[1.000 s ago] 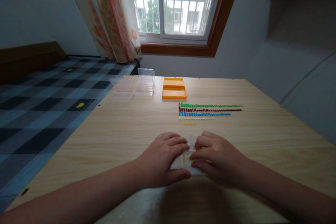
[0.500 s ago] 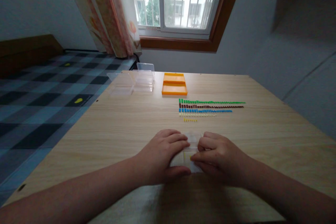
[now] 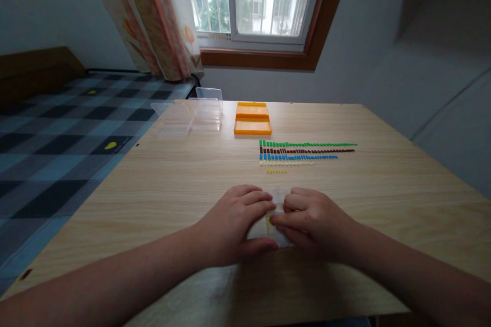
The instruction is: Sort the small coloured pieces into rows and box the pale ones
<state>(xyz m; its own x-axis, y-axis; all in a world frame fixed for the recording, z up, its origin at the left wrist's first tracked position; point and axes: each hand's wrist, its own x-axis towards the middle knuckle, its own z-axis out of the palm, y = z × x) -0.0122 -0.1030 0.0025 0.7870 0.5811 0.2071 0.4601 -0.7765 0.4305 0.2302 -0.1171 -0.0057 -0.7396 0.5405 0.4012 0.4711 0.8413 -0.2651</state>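
Observation:
A clear plastic box (image 3: 283, 239) lies flat near the table's front, largely covered by both hands. My left hand (image 3: 241, 225) grips its left side, thumb along the near edge and fingers over the far part. Inside the box, my right hand (image 3: 311, 220) has its index fingertip on a small yellow piece (image 3: 269, 220) by the left wall; its other fingers are curled. Beyond the hands, a short row of yellow pieces (image 3: 276, 171) lies below rows of cream pieces (image 3: 286, 163), blue pieces (image 3: 297, 157), brown pieces (image 3: 303, 150) and green pieces (image 3: 307, 144).
An open orange case (image 3: 252, 117) sits at the table's back. To its left stand open clear plastic boxes (image 3: 207, 115). A bed with a checked cover (image 3: 76, 138) adjoins the table on the left, and a window (image 3: 264, 5) is behind.
My right index fingertip has moved left inside the box, to the yellow piece by the left wall. My left hand keeps its hold. The whole view has shifted slightly.

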